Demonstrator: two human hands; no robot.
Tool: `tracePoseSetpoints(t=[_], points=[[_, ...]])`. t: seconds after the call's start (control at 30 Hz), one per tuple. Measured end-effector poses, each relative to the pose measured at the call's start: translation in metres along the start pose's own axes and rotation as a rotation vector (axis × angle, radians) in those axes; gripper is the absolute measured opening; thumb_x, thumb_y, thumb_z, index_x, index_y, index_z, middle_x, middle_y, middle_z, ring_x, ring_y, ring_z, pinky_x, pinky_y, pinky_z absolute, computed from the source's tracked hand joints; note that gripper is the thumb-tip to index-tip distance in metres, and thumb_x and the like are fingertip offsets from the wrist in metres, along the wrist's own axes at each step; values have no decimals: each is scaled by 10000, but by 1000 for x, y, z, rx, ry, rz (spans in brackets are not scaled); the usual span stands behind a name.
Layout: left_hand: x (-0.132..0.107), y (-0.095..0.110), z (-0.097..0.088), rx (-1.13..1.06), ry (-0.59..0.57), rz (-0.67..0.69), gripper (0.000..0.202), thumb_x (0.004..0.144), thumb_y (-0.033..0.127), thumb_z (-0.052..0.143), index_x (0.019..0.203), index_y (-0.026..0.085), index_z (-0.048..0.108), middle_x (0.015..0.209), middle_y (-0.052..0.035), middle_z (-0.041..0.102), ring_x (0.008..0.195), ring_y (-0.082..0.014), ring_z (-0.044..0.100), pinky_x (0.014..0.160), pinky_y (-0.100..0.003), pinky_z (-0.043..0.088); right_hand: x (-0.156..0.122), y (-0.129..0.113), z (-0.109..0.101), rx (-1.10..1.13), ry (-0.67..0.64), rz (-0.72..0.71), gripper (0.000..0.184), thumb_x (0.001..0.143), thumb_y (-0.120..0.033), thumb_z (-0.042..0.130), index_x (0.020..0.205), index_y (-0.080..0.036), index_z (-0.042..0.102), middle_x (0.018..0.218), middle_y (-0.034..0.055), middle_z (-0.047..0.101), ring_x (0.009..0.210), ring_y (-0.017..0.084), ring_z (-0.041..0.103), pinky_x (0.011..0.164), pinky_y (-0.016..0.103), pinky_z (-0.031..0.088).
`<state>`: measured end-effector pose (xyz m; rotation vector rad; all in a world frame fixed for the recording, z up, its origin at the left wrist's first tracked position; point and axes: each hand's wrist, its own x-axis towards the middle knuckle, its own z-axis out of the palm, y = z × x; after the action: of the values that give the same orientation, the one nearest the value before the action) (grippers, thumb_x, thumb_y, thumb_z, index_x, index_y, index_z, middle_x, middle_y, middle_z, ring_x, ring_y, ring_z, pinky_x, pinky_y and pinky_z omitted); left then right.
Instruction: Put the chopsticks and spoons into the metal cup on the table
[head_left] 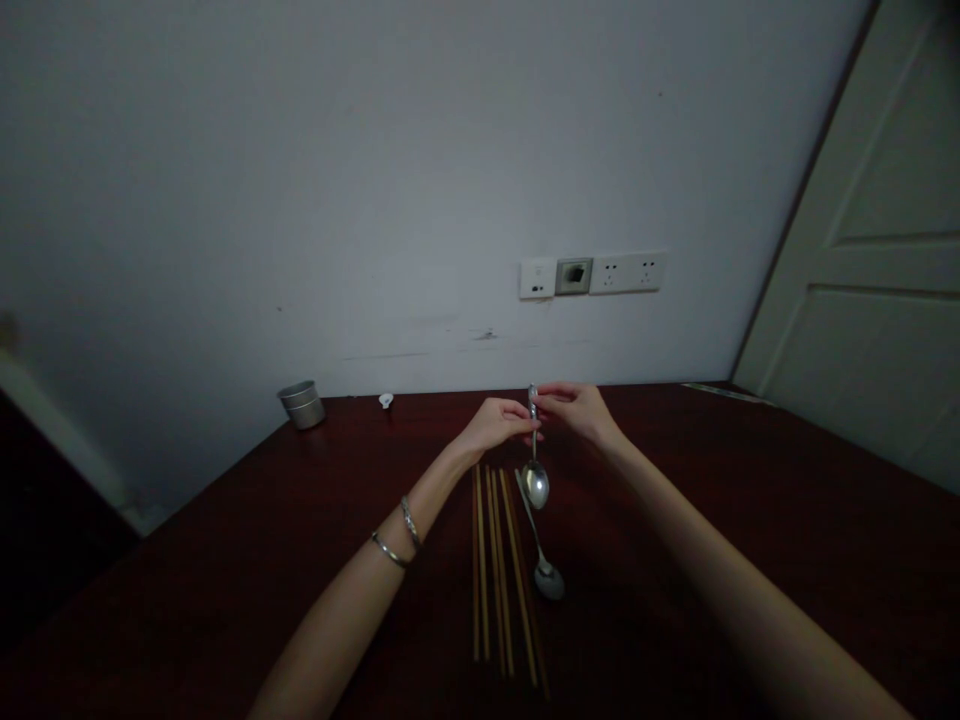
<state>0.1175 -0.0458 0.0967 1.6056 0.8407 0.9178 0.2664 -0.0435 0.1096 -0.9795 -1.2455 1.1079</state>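
Both of my hands pinch the handle of one metal spoon (536, 484), which hangs bowl-down above the table. My right hand (577, 408) grips near the handle's top end, while my left hand (501, 424) holds it lower, fingers closed around the shaft. Below lies a second metal spoon (550, 580), its bowl toward me and its handle along the chopsticks. Several wooden chopsticks (495, 575) lie side by side to the left of that spoon, roughly pointing away from me. Two bracelets circle my left wrist.
A dark red table (645, 620) reaches back to a pale wall. At the back left stands a grey metal cup (302, 405), with a small white object (385, 400) to its right. Wall sockets (628, 272) sit above the table, and a white door (862, 250) stands at right.
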Motion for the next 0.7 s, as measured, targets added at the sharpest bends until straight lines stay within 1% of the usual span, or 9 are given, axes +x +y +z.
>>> tracePoseSetpoints(t=[0.1, 0.17, 0.23, 0.3, 0.4, 0.5, 0.6, 0.7], points=[[2, -7, -4, 53, -18, -16, 191, 664, 282, 652, 718, 103, 615, 674, -70, 655, 575, -109, 591, 591, -238, 429, 3, 9, -3, 25, 13, 84, 212, 534, -137, 733, 712, -108, 621, 526, -9, 615, 452, 76, 554, 466, 176, 480], [4, -11, -11, 92, 7, -43, 229, 704, 332, 605, 730, 105, 622, 694, -78, 661, 591, -112, 599, 563, -217, 409, 4, 17, -5, 27, 4, 145, 218, 555, -112, 723, 746, -110, 620, 522, -9, 612, 456, 78, 559, 471, 176, 489], [6, -17, -21, 96, 77, -87, 265, 744, 361, 549, 739, 105, 618, 704, -87, 665, 589, -113, 602, 528, -200, 384, 5, 28, -8, 9, -5, 212, 233, 569, -76, 710, 779, -109, 615, 518, -9, 609, 450, 77, 556, 464, 175, 493], [8, -25, -33, 55, 165, -139, 272, 765, 360, 517, 739, 104, 607, 691, -89, 664, 568, -110, 598, 505, -191, 368, 7, 40, -10, -19, -15, 271, 233, 579, -46, 696, 787, -105, 608, 512, -7, 604, 436, 72, 547, 446, 170, 487], [11, -44, -53, -29, 267, -228, 260, 780, 340, 496, 721, 106, 592, 660, -84, 658, 526, -103, 583, 490, -191, 362, 11, 59, -14, -46, -54, 353, 196, 595, -28, 680, 759, -99, 598, 519, -2, 603, 431, 67, 543, 436, 165, 484], [10, -64, -72, -104, 346, -293, 246, 780, 336, 491, 724, 117, 588, 677, -80, 662, 520, -98, 577, 502, -195, 382, 12, 74, -18, -79, -116, 418, 177, 607, -35, 677, 750, -96, 594, 528, 2, 605, 427, 67, 542, 432, 170, 486], [6, -79, -86, -179, 410, -301, 231, 774, 338, 493, 744, 129, 588, 718, -78, 666, 545, -95, 580, 532, -197, 409, 10, 81, -19, -111, -156, 457, 186, 601, -36, 685, 751, -94, 591, 509, -5, 595, 424, 70, 543, 435, 175, 493], [2, -87, -93, -228, 442, -308, 226, 775, 331, 485, 742, 131, 585, 708, -70, 660, 541, -95, 576, 528, -196, 417, 7, 82, -18, -138, -180, 490, 182, 596, -22, 683, 733, -92, 585, 478, -16, 578, 416, 73, 544, 442, 178, 500]])
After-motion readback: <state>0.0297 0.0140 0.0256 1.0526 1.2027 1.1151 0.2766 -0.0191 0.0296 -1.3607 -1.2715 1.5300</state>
